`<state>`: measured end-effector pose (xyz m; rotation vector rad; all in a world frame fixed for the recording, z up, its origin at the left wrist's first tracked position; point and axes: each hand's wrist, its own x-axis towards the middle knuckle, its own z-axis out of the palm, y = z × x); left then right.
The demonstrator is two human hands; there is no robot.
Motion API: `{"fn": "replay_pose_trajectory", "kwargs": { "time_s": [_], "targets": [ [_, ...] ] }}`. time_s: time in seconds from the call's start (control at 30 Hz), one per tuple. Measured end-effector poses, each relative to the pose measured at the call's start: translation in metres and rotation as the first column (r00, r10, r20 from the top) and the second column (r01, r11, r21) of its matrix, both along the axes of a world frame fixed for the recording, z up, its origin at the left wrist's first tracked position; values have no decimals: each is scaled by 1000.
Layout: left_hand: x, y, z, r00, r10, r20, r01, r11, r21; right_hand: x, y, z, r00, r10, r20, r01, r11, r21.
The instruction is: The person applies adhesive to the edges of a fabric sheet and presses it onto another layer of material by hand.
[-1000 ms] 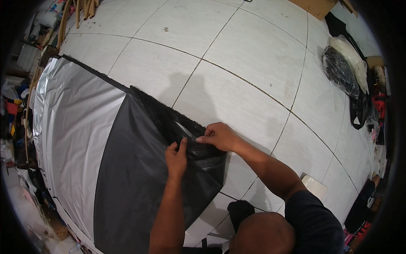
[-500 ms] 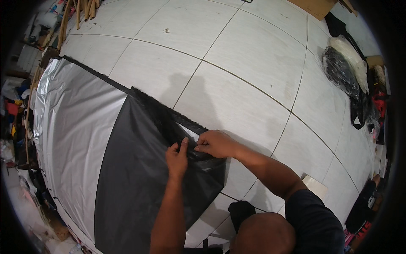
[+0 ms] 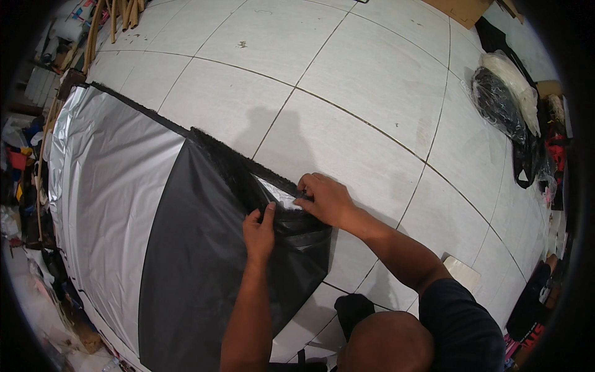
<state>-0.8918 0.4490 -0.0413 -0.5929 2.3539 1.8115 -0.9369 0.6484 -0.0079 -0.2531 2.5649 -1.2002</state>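
Note:
A large sheet of fabric, dark grey (image 3: 192,266) beside shiny silver (image 3: 118,180), lies spread over the floor on my left. Black fuzzy edging (image 3: 226,149) runs along its far side. Near the right corner the edging stands apart from the dark layer, and a silver patch (image 3: 276,191) shows in the gap. My left hand (image 3: 259,232) pinches the dark fabric at the near side of this gap, thumb raised. At the gap's right end, my right hand (image 3: 330,201) has its fingers over the edging and its thumb inside; the fingertips are partly hidden.
White floor tiles (image 3: 365,74) surround the fabric. A plastic-wrapped bundle (image 3: 499,102) lies at the far right, with a cardboard box (image 3: 458,9) beyond it. Wooden sticks (image 3: 127,15) stand at far left. A pale flat piece (image 3: 462,273) rests beyond my right elbow. My knee (image 3: 390,341) is below.
My right hand has shifted slightly right and up along the edging, with its fingers spread wider. The gap shows more silver. My left hand stays nearly in place.

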Motion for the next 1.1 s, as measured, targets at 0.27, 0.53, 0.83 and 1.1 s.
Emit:
{"fn": "replay_pose_trajectory", "kwargs": {
  "time_s": [0.27, 0.53, 0.83, 1.1],
  "targets": [
    [-2, 1, 9, 998, 14, 59, -11, 998, -62, -2, -8, 6, 916, 294, 272, -259, 953, -158],
    [0, 2, 9, 999, 6, 32, -5, 1000, -20, -2, -2, 4, 926, 77, 371, -67, 997, -40],
    [1, -1, -2, 1000, 3, -3, -3, 1000, 0, -2, 3, -3, 995, -16, -103, 33, 986, 163],
    [1, -5, -12, 1000, 7, -2, -7, 1000, -22, 4, -13, -13, 933, 316, 173, -313, 949, -46]
  ]
}}
